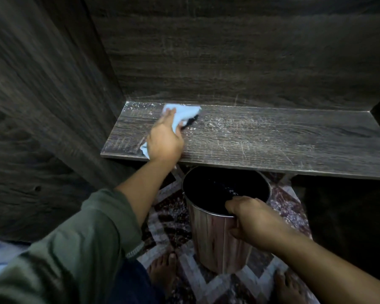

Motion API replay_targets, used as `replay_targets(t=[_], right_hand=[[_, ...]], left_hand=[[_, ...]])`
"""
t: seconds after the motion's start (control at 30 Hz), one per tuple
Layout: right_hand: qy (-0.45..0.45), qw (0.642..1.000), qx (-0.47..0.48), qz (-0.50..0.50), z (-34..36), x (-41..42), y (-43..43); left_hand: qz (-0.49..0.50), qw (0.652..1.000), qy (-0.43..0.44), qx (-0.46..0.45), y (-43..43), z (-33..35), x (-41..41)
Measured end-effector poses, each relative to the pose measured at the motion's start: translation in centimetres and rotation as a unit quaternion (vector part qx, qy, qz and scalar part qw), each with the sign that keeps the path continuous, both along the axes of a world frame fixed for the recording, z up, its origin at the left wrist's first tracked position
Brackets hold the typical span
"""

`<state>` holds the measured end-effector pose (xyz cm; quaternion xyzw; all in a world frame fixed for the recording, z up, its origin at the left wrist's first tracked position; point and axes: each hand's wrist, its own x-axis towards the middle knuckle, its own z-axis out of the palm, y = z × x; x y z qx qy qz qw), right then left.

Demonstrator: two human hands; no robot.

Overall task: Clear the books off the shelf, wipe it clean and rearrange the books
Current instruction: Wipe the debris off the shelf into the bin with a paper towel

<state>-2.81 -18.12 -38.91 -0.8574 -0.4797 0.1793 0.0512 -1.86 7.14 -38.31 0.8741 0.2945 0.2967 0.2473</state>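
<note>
Nothing you can actually read in this one, tbh. The closest thing is a few faint pale marks [231, 190] on the dark inside of the bin [208, 238], up near its right rim. They could be print, but they're way too small and blurry to make out. The white stuff on the shelf [272, 139] is only specks and scratches, mostly toward the back edge and the left corner, not lettering. The cloth [185, 112] near the back left corner looks plain light blue, with no label I can see.
</note>
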Motion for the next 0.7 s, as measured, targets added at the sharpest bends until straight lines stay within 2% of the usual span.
replay_targets(t=[0.07, 0.17, 0.27, 0.33, 0.47, 0.63, 0.7], right_hand=[[-0.006, 1.000, -0.003, 0.002, 0.0, 0.0, -0.1], [-0.008, 1.000, 0.003, 0.002, -0.2, 0.2, -0.5], [0.001, 1.000, 0.005, -0.005, -0.3, 0.5, -1.1], [0.002, 1.000, 0.001, -0.007, -0.4, 0.6, -1.3], [-0.003, 1.000, -0.015, -0.013, -0.4, 0.7, -1.5], [0.002, 1.000, -0.014, -0.016, -0.5, 0.5, -1.4], [0.001, 1.000, -0.015, -0.015, -0.4, 0.4, -1.4]], left_hand=[[0.047, 0.998, -0.016, 0.042, 2.5, 0.7, 0.5], [0.091, 0.983, 0.072, 0.143, 8.3, 1.1, 0.5], [0.022, 0.976, 0.172, 0.135, 11.9, -0.1, 0.0], [0.007, 0.976, 0.190, 0.106, 12.1, -0.6, -0.1], [-0.015, 0.985, 0.150, 0.086, 7.8, -0.4, 0.5], [-0.116, 0.991, 0.044, 0.046, -0.3, -0.6, 0.6], [-0.086, 0.996, -0.022, 0.023, -0.9, -0.6, 1.1]])
